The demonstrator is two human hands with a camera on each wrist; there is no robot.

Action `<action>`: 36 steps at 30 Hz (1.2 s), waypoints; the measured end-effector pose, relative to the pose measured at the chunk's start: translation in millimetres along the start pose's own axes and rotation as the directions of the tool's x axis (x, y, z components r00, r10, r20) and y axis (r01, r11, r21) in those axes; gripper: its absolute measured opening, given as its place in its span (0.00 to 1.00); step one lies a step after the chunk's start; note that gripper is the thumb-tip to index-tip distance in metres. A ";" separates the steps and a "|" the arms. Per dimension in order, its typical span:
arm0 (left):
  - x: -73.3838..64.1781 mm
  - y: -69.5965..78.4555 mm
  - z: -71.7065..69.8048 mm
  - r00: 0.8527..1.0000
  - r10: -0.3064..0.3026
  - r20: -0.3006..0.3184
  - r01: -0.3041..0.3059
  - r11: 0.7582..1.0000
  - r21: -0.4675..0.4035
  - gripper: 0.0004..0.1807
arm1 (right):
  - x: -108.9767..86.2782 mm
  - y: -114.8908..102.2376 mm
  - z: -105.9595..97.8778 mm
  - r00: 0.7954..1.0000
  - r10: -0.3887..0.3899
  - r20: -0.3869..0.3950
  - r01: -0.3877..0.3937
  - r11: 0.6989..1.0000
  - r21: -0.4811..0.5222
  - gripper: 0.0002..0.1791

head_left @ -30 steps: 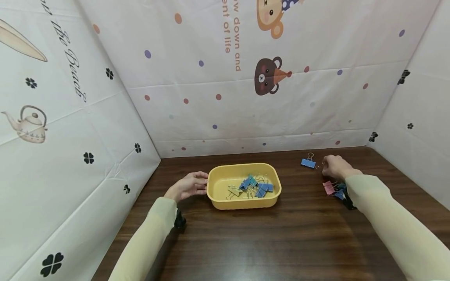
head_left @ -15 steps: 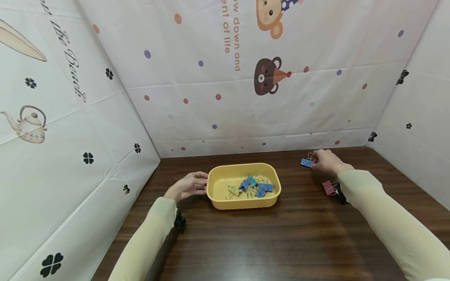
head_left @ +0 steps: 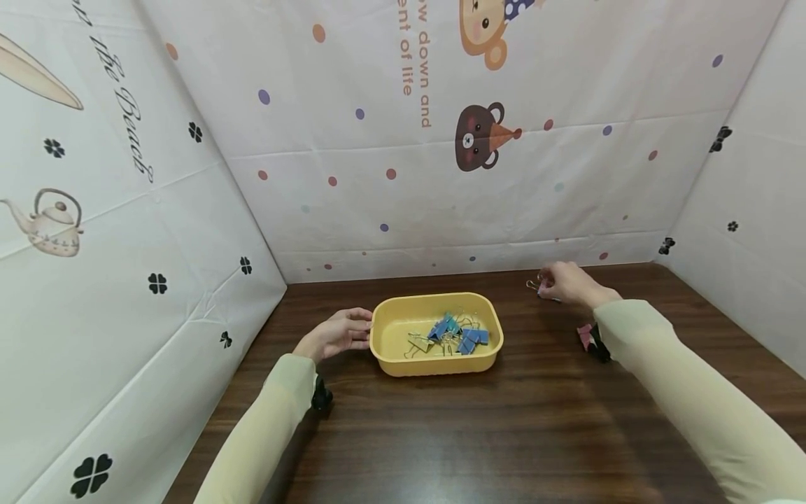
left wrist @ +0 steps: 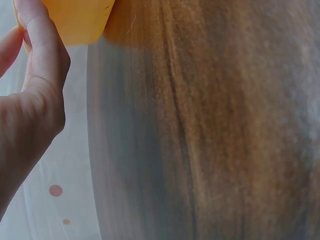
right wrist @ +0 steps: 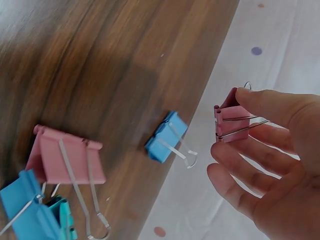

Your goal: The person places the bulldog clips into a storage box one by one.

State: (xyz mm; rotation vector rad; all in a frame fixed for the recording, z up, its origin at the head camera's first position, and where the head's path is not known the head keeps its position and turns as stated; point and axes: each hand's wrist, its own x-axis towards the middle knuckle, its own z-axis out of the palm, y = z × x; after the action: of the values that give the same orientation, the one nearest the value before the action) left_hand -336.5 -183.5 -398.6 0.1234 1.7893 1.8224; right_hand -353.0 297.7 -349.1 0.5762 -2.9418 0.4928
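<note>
My left hand (head_left: 340,332) holds the left wall of a yellow plastic tray (head_left: 403,367), its thumb and fingers on either side of the rim in the left wrist view. Several binder clips lie in the tray, among them a yellow clip (head_left: 420,341), a teal one (head_left: 451,323) and a blue one (head_left: 474,339). To the right, my right hand (head_left: 573,285) pinches a small pink binder clip (right wrist: 236,122) between thumb and fingers, above the table. A blue binder clip (right wrist: 166,138) lies on the wood near it, mostly behind the hand in the head view.
Nearer the right forearm lie a larger pink binder clip (right wrist: 67,157), another blue clip (right wrist: 30,205) and a teal clip (right wrist: 64,215), partly covered by the sleeve in the head view. White printed sheeting (head_left: 352,210) borders the dark wooden table (head_left: 441,434) at back and sides.
My right hand has moved left across the back of the table, from right of the blue clip to over it, with the small pink clip now showing. The left hand and tray stay put.
</note>
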 end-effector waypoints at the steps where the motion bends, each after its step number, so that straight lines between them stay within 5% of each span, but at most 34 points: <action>1: 0.2 -0.3 0.0 1.000 -0.002 -0.002 0.002 1.000 -0.002 0.22 | 0.7 -2.6 -0.3 1.000 -0.008 -0.004 0.008 1.000 0.000 0.09; 22: 10.4 -10.5 -4.7 0.999 0.013 -0.041 -0.015 0.999 -0.035 0.17 | 22.1 -56.8 1.7 0.996 -0.078 -0.036 0.078 0.997 -0.004 0.20; 36: 10.4 -11.1 -5.2 0.999 0.020 -0.027 -0.021 0.999 -0.030 0.19 | 29.7 -92.2 7.7 0.990 -0.140 0.017 0.139 0.989 0.051 0.23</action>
State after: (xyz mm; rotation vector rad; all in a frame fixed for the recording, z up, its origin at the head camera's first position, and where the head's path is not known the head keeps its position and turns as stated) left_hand -343.8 -184.1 -412.9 0.1068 1.7836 1.8734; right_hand -345.4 204.0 -324.5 0.7905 -2.8885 0.5486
